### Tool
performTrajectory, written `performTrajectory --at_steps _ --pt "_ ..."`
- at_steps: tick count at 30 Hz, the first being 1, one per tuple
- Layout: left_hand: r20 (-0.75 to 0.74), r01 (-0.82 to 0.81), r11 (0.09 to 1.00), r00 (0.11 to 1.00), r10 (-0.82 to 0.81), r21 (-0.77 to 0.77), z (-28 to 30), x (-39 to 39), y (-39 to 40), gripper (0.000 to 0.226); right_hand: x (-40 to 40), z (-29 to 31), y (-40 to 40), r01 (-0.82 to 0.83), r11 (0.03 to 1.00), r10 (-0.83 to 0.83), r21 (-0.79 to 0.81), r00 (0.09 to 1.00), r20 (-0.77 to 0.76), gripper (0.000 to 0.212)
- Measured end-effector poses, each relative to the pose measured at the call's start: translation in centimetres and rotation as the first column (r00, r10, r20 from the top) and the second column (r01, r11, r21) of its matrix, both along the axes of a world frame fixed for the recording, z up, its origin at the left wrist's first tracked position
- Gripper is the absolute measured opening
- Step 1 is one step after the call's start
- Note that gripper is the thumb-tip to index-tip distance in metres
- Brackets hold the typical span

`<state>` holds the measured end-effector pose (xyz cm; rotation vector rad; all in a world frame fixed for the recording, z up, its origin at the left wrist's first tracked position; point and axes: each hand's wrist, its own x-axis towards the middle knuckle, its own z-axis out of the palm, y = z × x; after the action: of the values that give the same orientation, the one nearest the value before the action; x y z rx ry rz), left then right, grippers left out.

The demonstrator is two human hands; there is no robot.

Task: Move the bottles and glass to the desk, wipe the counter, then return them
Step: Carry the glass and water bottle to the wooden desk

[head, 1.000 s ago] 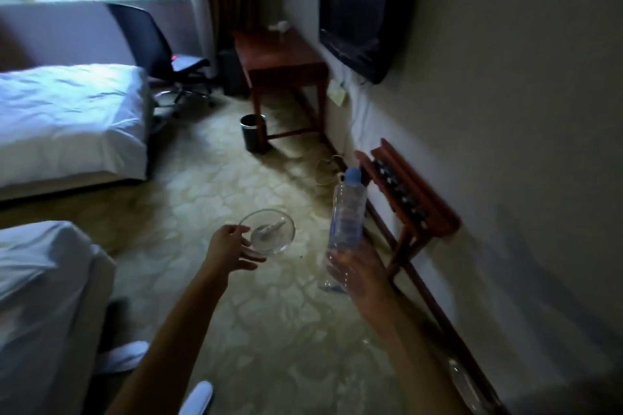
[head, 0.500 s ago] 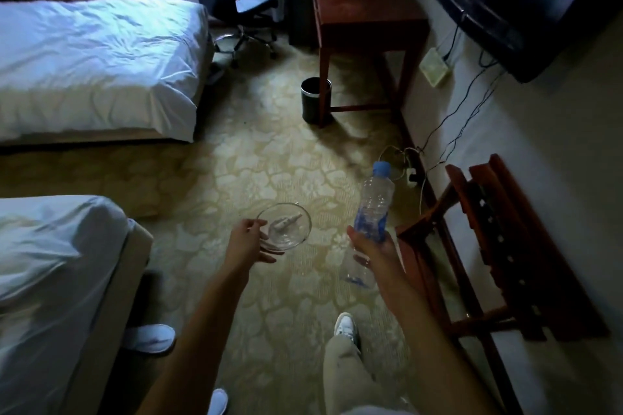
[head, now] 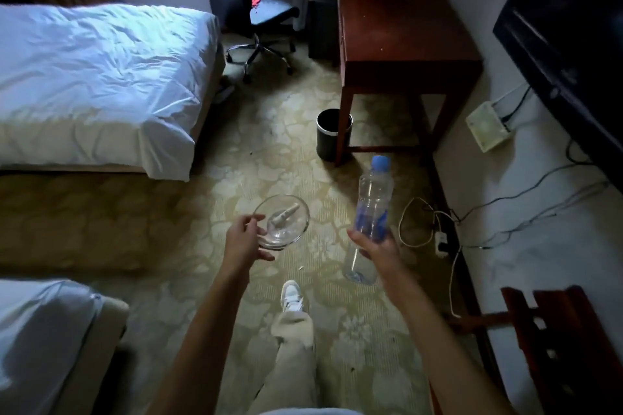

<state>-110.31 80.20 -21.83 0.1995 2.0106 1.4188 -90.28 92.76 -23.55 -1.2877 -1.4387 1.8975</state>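
Carrying toward desk [head: 404,27]: left hand [head: 244,242] pinching glass dish [head: 282,226], right hand [head: 374,248] gripping water bottles [head: 372,205]. Keep dish level; set down gently.

We carry a shallow glass dish [head: 282,224] pinched at its rim in our left hand [head: 243,241] and a clear blue-capped bottle [head: 371,212] gripped mid-body in our right hand [head: 375,246], above patterned carpet [head: 269,158]; the wooden desk [head: 404,34] stands ahead by the right wall, a black bin [head: 332,133] at its front leg

clear plastic bottle [head: 373,204], glass dish [head: 282,224], glossy wood desk [head: 401,34]
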Motion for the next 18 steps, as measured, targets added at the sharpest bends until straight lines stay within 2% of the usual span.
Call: performTrajectory --at_steps 2,4,8,11,14,16,18 --pt "0.004 0.007 1.0 1.0 -0.007 -0.011 -1.4 -4.3 4.3 0.03 -4.2 -1.4 3.8 0.034 0.999 -0.034 -0.025 0.999 0.015 0.021" --pt "0.008 0.042 0.999 0.999 -0.041 -0.011 -1.8 -9.0 9.3 0.03 -8.6 -1.9 8.5 0.061 0.996 -0.06 -0.069 0.998 0.027 0.019" --pt "-0.057 0.141 0.99 0.988 -0.14 -0.003 0.2 -18.2 21.3 0.03 -16.8 0.7 19.6 0.131 0.989 -0.127 -0.074 0.99 0.055 0.04" --pt "-0.101 0.207 0.978 0.974 -0.204 0.021 2.5 -23.2 30.7 0.03 -21.0 3.6 27.4 0.203 0.977 -0.204 -0.058 0.979 -0.013 0.019" --pt "-0.102 0.265 0.963 0.961 -0.259 0.051 3.2 -26.9 39.4 0.027 -23.9 4.2 33.9 0.276 0.959 -0.278 -0.06 0.96 -0.04 0.016" --pt "-0.082 0.294 0.955 0.953 -0.29 0.038 2.2 -28.9 44.7 0.027 -25.6 2.8 37.5 0.32 0.943 -0.325 -0.087 0.945 -0.045 0.036" --pt "-0.065 0.32 0.947 0.946 -0.318 0.015 0.2 -30.8 50.2 0.028 -27.3 0.7 41.9 0.357 0.927 -0.364 -0.113 0.93 -0.05 0.069"
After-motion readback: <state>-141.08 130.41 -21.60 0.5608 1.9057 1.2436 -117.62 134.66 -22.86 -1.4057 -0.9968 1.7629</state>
